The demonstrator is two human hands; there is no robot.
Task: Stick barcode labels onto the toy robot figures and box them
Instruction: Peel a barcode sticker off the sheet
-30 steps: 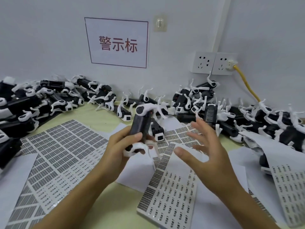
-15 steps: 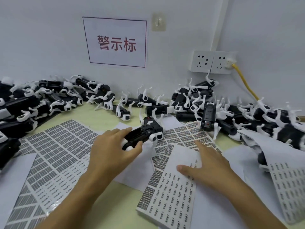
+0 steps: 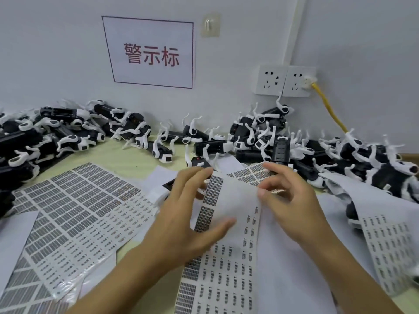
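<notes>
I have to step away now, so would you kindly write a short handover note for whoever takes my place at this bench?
Left hand: open, fingers spread flat on the centre label sheet, holding nothing.
Right hand: fingers pinch the sheet's edge; blurred, so whether a label is lifting is unclear.
Toy robot figures lie heaped along the wall; one figure lies just beyond the hands.
More barcode sheets lie to the left.
No box in view.
Done: cannot tell which figures are labelled.
Left: peel, stick, box.

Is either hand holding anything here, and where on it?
The right hand seems to pinch the label sheet at its upper edge; blur hides the exact grip. The left hand lies open on the sheet, holding nothing.
</notes>
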